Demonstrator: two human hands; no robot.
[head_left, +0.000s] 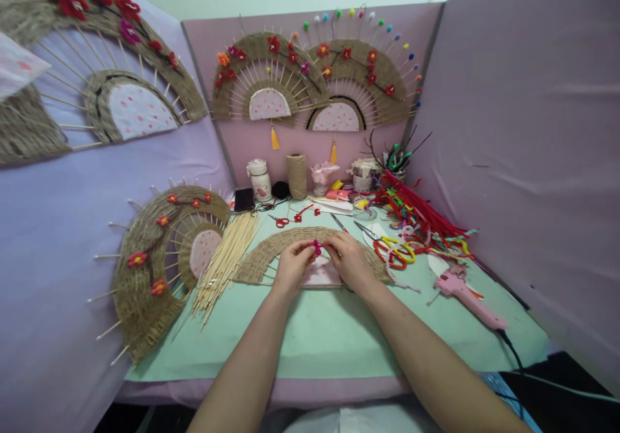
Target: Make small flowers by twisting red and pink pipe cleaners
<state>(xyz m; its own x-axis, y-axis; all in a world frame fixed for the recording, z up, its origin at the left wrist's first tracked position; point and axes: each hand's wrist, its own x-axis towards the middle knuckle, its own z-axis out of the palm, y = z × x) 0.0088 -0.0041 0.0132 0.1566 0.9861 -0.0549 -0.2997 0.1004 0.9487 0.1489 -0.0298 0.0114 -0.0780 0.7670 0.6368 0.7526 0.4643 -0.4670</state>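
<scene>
A little piece (317,247) is between the left hand (292,265) and the right hand (349,263), over a fan (268,250) on the table (334,349); thin sticks (225,262) lie left of the fan; scissors (396,244) lie right of it, the glue gun (467,298) further right; behind it stand a bottle (260,182) and a string roll (296,176); two more fans (232,103) hang on the back wall (300,141).

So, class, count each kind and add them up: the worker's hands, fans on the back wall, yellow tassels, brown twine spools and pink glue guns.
Hands: 2
Back-wall fans: 2
Yellow tassels: 2
Brown twine spools: 1
Pink glue guns: 1
Total: 8
</scene>
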